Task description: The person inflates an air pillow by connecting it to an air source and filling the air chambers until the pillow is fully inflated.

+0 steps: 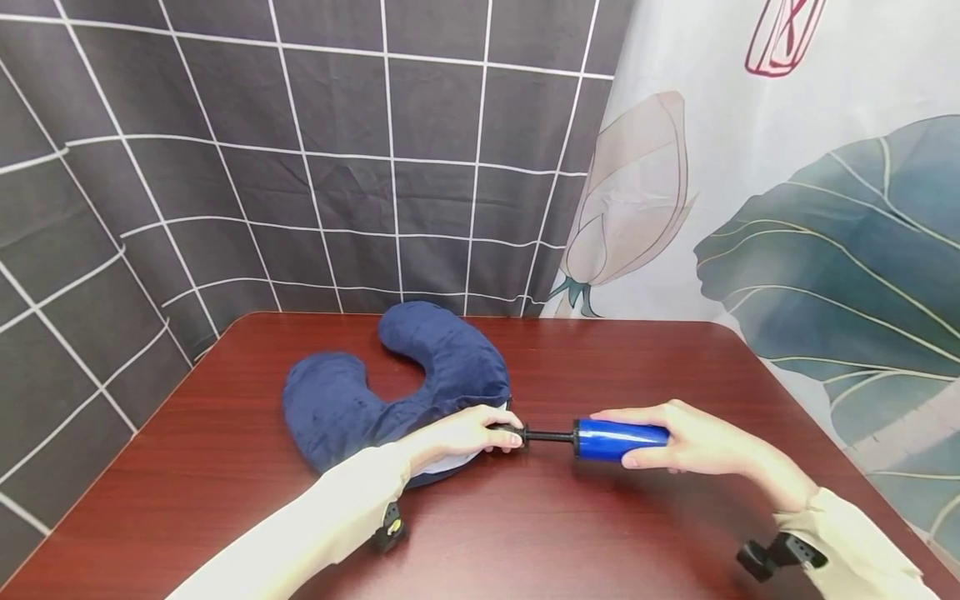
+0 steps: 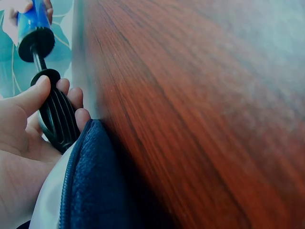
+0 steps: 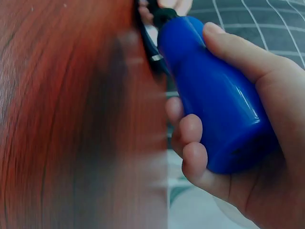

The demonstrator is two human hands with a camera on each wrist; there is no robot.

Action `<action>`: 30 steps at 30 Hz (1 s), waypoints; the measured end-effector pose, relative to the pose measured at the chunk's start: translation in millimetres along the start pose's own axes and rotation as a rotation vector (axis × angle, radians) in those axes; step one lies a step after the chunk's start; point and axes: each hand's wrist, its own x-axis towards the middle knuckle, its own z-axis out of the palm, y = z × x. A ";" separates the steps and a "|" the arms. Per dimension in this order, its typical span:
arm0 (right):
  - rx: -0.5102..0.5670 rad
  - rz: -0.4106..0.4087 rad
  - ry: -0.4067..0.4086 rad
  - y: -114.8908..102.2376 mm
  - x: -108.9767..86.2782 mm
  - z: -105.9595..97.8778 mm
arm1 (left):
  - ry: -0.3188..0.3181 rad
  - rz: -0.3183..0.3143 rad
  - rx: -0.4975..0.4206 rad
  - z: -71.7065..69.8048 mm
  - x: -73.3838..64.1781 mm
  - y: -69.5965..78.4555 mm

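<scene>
A hand air pump with a blue barrel (image 1: pixel 615 439) lies level between my two hands, its black rod (image 1: pixel 551 436) partly drawn out. My left hand (image 1: pixel 465 429) grips the ribbed black handle (image 2: pixel 59 114) of the pump, thumb near its collar. Round the barrel curl the thumb and fingers of my right hand (image 1: pixel 701 437). A navy U-shaped neck pillow (image 1: pixel 461 358) rests on the table under and beside my left hand. Along its near right side the zipper (image 2: pixel 66 191) is undone and a white inner part (image 1: pixel 450 462) shows.
The reddish-brown wooden table (image 1: pixel 600 533) reaches back to a dark grey curtain with a white grid (image 1: pixel 337 192). On the right hangs a pale curtain (image 1: pixel 720 150) with a flower and leaf print. A black camera mount sits on each wrist.
</scene>
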 end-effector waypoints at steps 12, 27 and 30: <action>0.052 0.030 0.039 12.4 -35.9 -17.0 | -0.013 0.027 -0.012 0.2 0.3 -3.3; -0.039 -0.059 0.186 5.2 20.9 24.2 | -0.002 0.009 -0.004 0.8 -1.4 0.0; -0.087 -0.093 0.192 -2.2 36.9 32.2 | 0.002 -0.008 -0.013 1.6 -1.0 1.2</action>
